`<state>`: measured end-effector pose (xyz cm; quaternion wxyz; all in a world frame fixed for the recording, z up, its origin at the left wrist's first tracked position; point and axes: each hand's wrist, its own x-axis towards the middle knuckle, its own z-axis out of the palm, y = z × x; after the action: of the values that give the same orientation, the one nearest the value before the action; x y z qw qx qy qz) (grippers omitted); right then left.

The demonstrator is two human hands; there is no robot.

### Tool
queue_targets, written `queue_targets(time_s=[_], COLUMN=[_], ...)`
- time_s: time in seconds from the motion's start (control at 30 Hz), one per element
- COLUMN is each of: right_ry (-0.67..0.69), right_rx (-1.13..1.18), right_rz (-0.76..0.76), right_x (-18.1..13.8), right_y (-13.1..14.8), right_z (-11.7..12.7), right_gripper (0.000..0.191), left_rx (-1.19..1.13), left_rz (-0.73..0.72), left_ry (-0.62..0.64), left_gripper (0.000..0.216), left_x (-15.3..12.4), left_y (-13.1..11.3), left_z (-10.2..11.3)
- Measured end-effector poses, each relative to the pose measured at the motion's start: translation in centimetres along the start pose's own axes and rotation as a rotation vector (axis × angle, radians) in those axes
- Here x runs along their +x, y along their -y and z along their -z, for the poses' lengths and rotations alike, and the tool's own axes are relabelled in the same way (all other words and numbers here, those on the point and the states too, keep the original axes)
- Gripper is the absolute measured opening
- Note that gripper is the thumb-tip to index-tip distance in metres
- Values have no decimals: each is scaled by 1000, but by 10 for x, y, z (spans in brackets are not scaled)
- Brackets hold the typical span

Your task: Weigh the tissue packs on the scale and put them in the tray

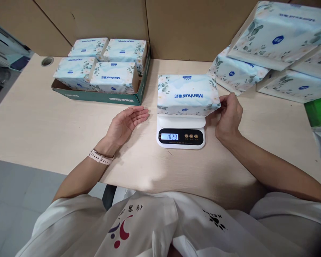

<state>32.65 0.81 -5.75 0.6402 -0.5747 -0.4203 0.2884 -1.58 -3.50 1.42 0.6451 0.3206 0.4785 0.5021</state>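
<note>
A pale blue Manhua tissue pack (187,93) lies on a small white kitchen scale (181,132), whose lit display reads 102.9. My right hand (229,116) is at the pack's right end, its fingertips curled against the wrapper's edge. My left hand (126,122) rests on the table left of the scale, palm up, fingers stretched out, holding nothing. A pale watch strap sits on my left wrist.
A green cardboard tray (139,93) at the back left holds several matching tissue packs (113,77). More packs (278,32) are heaped at the back right. A green box (319,110) sits at the right edge. A cable hole (47,61) is at the table's far left.
</note>
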Motion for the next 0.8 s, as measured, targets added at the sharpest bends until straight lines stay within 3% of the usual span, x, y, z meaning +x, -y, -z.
queue_targets(time_s=[0.8], right_ry=[27], right_rx=[27], right_rz=[-7], right_x=[1], right_y=[0], right_z=[1], right_gripper=[59], left_rx=[5], left_rz=[-8], left_ry=[-15], left_gripper=[28], left_x=[1], left_y=[1], left_z=[1])
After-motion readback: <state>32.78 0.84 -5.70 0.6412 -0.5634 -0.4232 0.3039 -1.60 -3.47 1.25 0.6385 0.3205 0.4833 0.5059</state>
